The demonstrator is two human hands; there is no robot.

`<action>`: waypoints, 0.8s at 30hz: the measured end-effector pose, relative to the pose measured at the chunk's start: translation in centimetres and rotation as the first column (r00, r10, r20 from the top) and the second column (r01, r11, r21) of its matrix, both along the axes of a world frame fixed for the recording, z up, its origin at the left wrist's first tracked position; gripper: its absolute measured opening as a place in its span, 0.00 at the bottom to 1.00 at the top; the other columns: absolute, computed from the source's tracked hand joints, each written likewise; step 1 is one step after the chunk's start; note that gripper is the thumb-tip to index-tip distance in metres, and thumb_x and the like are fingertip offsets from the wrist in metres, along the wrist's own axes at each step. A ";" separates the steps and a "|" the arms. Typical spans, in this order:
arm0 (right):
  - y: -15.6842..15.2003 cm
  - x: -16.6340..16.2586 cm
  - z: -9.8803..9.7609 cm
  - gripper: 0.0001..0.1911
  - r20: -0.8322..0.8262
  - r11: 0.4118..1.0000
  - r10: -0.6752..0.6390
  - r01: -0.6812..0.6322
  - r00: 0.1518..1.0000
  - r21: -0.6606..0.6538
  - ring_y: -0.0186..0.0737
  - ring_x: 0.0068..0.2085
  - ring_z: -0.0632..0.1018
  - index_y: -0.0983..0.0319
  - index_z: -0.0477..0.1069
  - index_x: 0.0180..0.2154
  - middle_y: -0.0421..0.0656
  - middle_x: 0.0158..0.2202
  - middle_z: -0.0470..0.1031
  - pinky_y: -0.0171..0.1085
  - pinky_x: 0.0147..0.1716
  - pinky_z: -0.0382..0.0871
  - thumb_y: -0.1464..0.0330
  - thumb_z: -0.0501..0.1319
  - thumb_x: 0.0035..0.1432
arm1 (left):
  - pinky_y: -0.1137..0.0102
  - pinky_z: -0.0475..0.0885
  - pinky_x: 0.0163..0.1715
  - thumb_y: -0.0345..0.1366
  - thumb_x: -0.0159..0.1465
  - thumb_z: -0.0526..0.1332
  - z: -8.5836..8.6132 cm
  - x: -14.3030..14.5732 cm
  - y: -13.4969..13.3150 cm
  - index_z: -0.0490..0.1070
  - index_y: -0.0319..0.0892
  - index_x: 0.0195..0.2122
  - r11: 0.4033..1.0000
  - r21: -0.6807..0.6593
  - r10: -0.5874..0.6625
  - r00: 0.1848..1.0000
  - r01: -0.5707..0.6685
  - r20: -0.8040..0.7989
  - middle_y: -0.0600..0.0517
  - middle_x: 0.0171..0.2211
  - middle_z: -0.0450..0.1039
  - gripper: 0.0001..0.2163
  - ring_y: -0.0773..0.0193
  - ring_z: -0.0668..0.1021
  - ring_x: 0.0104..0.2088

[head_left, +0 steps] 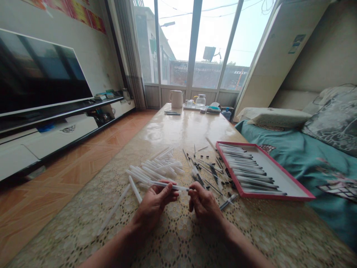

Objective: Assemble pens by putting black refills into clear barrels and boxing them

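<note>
Pink-rimmed box (279, 198) is sitting on the right of the counter (178, 242), holding a row of pale, dark-ended pens (247, 167), its white base showing; glass jar (200, 101) is standing at the far end, contents too small to tell; slim pen (182, 188) is being held above the counter, whitish, translucent, dark at its right end; left hand (154, 202) is gripping its barrel; right hand (204, 203) is pinching the dark end; white tubes (157, 167) are lying heaped beyond the left hand.

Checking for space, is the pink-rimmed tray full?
Partly full: in the pink-rimmed tray, pens line the left; the right is bare.
</note>
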State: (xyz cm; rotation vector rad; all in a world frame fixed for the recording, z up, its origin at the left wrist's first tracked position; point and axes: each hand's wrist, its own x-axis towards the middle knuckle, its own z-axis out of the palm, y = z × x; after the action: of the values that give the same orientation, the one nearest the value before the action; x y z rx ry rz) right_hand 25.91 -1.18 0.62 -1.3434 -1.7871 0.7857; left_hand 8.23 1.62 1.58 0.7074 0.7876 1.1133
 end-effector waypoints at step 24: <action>-0.2 -0.1 0.1 0.11 0.190 0.969 -0.033 -0.015 0.981 0.247 0.38 0.36 0.76 0.59 0.71 0.40 0.44 0.36 0.75 0.33 0.35 0.66 0.64 0.52 0.64 | 0.73 0.69 0.22 0.38 0.52 0.69 -0.5 0.0 0.3 0.74 0.36 0.39 0.957 0.261 -0.052 0.957 0.129 -0.286 0.52 0.21 0.75 0.16 0.66 0.75 0.21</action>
State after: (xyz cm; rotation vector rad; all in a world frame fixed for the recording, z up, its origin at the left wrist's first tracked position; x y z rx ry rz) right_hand 25.84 -1.39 0.76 -1.2937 -1.9547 0.4200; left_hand 8.26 1.94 1.06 1.1445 0.8326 1.0634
